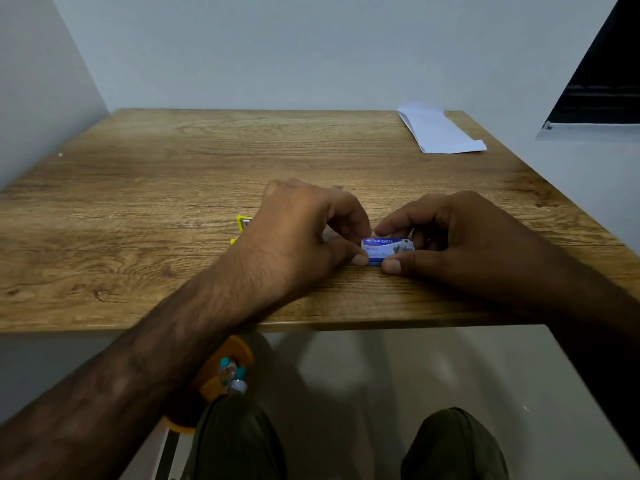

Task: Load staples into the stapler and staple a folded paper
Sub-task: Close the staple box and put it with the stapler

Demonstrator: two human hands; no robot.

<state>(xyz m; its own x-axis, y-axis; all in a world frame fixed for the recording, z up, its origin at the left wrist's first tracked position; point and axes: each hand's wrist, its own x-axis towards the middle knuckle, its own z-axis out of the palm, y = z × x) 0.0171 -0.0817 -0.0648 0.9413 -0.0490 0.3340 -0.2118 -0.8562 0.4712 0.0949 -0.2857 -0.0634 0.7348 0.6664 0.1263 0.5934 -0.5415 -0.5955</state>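
Curled fingertips and thumbs of the left hand (304, 230) and the right hand (460, 244) close narrowly on a small blue staple box (388, 249) — the left pinches its left end, the right its right end and near edge. The box lies flat on the wooden table (156, 202), towards the front edge. A yellow stapler (243, 221) sits behind the left hand, mostly hidden by it. A folded paper (440, 133) lies well apart at the far right corner. Below the table edge — an orange object (239, 348) with small bottles (232, 375), and the person's knees (239, 438).
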